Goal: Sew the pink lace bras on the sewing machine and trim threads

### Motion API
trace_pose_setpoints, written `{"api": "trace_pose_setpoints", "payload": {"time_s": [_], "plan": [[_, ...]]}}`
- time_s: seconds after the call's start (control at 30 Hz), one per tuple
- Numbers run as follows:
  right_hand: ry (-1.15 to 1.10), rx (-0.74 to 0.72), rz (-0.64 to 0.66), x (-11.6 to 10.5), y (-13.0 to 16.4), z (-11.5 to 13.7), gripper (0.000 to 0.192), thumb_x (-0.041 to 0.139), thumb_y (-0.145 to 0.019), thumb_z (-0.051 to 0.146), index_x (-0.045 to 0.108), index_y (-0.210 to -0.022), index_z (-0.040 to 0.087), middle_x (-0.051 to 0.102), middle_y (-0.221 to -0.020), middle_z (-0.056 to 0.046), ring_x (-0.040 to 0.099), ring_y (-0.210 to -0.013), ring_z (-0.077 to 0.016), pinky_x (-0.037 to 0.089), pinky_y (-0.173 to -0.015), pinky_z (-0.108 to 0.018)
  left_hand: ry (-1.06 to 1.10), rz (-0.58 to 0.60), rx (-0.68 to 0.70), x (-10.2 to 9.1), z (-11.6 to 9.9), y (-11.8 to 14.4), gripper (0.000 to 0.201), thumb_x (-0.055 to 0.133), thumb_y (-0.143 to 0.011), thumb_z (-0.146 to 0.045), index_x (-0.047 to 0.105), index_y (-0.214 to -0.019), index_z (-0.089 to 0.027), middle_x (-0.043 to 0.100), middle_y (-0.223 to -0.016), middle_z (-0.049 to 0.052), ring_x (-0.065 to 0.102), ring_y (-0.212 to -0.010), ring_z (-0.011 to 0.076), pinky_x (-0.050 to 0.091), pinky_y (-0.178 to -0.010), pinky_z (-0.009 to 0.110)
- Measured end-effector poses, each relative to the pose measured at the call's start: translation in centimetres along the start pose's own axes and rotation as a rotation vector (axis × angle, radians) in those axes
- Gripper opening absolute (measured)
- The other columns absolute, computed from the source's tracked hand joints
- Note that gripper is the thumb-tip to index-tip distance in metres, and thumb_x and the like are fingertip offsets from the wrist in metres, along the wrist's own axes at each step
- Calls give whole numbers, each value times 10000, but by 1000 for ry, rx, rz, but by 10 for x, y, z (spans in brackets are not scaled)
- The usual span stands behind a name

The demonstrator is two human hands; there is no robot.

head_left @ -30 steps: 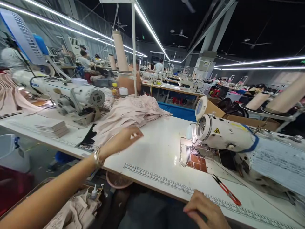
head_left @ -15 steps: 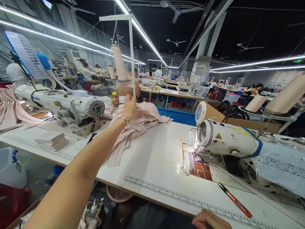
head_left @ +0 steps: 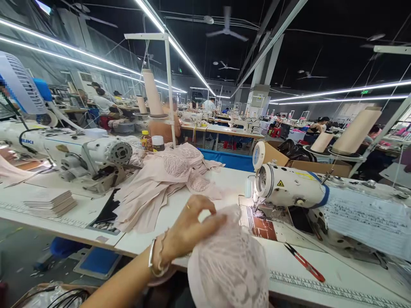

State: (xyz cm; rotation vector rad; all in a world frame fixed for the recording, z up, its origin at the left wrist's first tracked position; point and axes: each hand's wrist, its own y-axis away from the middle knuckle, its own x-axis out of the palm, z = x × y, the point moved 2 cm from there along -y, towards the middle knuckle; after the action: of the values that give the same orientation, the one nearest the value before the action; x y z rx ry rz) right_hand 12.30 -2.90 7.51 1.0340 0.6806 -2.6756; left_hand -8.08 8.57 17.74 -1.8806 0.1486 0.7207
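Near the front edge of the table, my left hand [head_left: 195, 224] pinches the upper edge of a pale pink lace bra cup [head_left: 229, 267] between thumb and fingers. The cup hangs down, slightly blurred, and covers part of the printed ruler [head_left: 308, 282]. My right hand does not show; the cup may hide it. Beyond my left hand lies a heap of pale pink lace and fabric pieces [head_left: 150, 184]. To the right of the cup stands a white sewing machine [head_left: 289, 184], its needle area lit. Red-handled thread snips [head_left: 306, 263] lie in front of it.
A second sewing machine [head_left: 80, 154] stands at left, with a stack of fabric pieces [head_left: 51, 203] in front. Thread cones [head_left: 154, 94] rise behind the heap, beside two small bottles [head_left: 157, 143]. A cardboard box [head_left: 317, 167] is behind the right machine. People sit at machines farther back.
My left hand has come back from the heap toward me, bringing the lace bra cup. My right hand, at the table's front edge before, no longer shows. The view has turned slightly right.
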Motion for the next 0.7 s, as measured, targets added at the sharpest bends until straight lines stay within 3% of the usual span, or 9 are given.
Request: {"api": "trace_pose_setpoints", "payload": {"time_s": [0.07,0.13,0.2,0.27,0.33,0.43,0.53,0.63,0.7], "plan": [[-20,104,-7,7,1,-3,607,318,-968,683,722,-955,230,702,-789,-68,697,-823,-258,584,-724,-364,-4,161,-220,2,34,-5,203,587,-897,-234,673,-1080,-246,641,-1036,70,595,-1018,245,498,-930,407],[-37,271,-32,8,-1,-11,649,272,-976,684,671,-808,200,669,-720,-62,649,-724,-236,539,-665,-328,-21,262,-323,5,60,1,307,590,-852,-178,661,-1150,-187,619,-1171,142,572,-1110,304,461,-984,478],[-27,417,-94,6,-4,-19,639,315,-935,734,576,-701,199,604,-638,-38,568,-645,-207,473,-620,-300,-25,322,-408,12,69,19,218,547,-872,-193,692,-1018,-121,628,-1103,203,595,-1051,348,464,-942,527],[-30,497,-184,6,-7,-25,635,370,-869,797,461,-629,216,492,-552,-1,471,-581,-176,406,-578,-284,19,406,-459,24,54,46,335,447,-945,-262,680,-738,-140,648,-849,170,638,-833,317,503,-825,494],[-120,545,-282,11,-10,-27,645,398,-818,839,378,-604,231,420,-535,20,422,-563,-162,381,-562,-280,135,523,-440,41,22,75,485,389,-987,-335,637,-598,-186,634,-675,95,629,-653,240,524,-718,390],[-351,554,-382,21,-15,-25,620,415,-822,825,414,-653,228,484,-619,2,488,-639,-182,437,-637,-294,407,595,-367,65,-29,107,455,442,-960,-543,682,-780,-201,691,-755,60,659,-790,226,535,-786,322],[-358,541,-417,23,-19,-25,595,398,-850,793,402,-654,230,492,-633,0,493,-650,-182,432,-653,-296,495,593,-474,75,-43,114,629,327,-955,-674,670,-818,-165,690,-706,48,646,-686,204,535,-632,281],[-69,495,-312,17,-23,-28,559,372,-907,700,328,-594,238,454,-557,9,440,-579,-162,339,-583,-278,339,563,-565,65,-9,88,633,227,-1015,-539,653,-748,-154,636,-575,27,588,-512,169,492,-507,265],[144,462,-166,16,-25,-29,496,389,-963,539,364,-582,222,521,-561,-9,465,-573,-156,288,-581,-273,200,485,-594,53,30,53,527,219,-1041,-373,675,-917,-137,697,-721,53,635,-603,173,541,-624,293]]}}
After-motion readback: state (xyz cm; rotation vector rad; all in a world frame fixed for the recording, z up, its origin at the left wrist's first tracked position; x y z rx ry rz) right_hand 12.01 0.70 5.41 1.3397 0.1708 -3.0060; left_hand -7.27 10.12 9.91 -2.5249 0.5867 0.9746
